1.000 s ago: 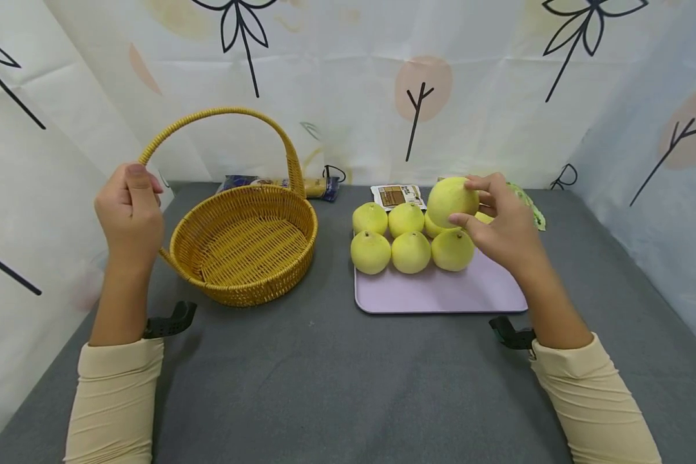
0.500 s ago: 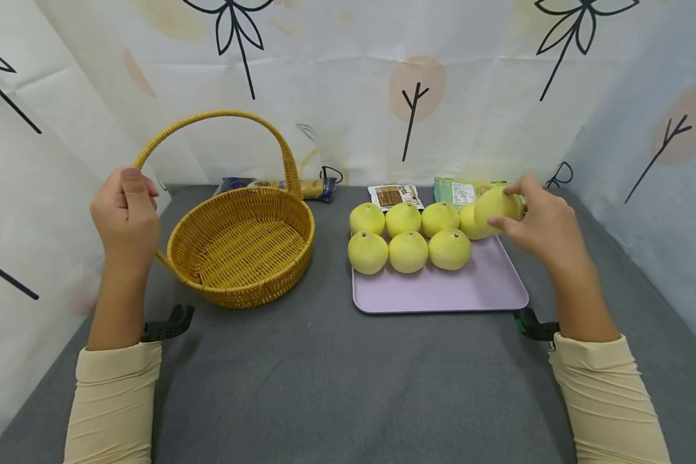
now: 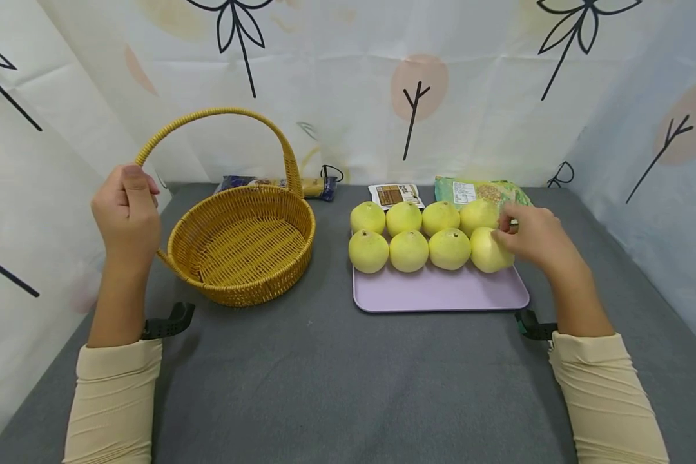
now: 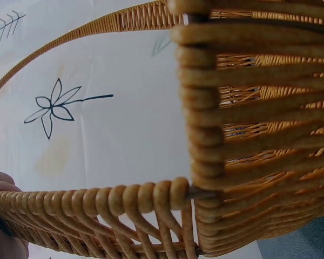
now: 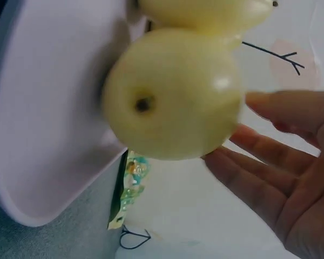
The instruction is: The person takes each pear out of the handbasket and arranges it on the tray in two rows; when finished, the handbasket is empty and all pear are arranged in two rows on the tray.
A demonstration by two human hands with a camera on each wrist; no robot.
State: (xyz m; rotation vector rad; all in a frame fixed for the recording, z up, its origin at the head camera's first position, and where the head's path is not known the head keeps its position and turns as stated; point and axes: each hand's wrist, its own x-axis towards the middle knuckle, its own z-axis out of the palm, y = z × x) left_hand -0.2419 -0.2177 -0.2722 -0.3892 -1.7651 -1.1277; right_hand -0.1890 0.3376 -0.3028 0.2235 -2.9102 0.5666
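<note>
In the head view, my left hand [image 3: 126, 209] grips the handle [image 3: 214, 112] of a yellow wicker basket [image 3: 240, 299], which is tilted with no fruit visible inside. My right hand [image 3: 539, 235] is at the right end of a lilac tray [image 3: 441, 299]. Its thumb and fingertips are at the edge of a round yellow pear [image 3: 490, 251] resting on the tray. The right wrist view shows the fingers fairly straight beside that pear [image 5: 170, 100]. Several similar pears [image 3: 408, 251] stand in two rows on the tray. Only part of the left hand [image 4: 2, 232] shows in its wrist view.
Behind the tray lie a green bag [image 3: 470, 190] and a white-and-brown packet [image 3: 396, 194]. A blue-and-yellow packet [image 3: 319, 188] lies behind the basket. White printed cloth [image 3: 348, 96] hangs at the back and sides of the grey tabletop [image 3: 325, 386].
My right hand moved right with the pear, then lowered it to the tray's front row. The fingers have loosened around it. My left hand and the basket stay nearly still.
</note>
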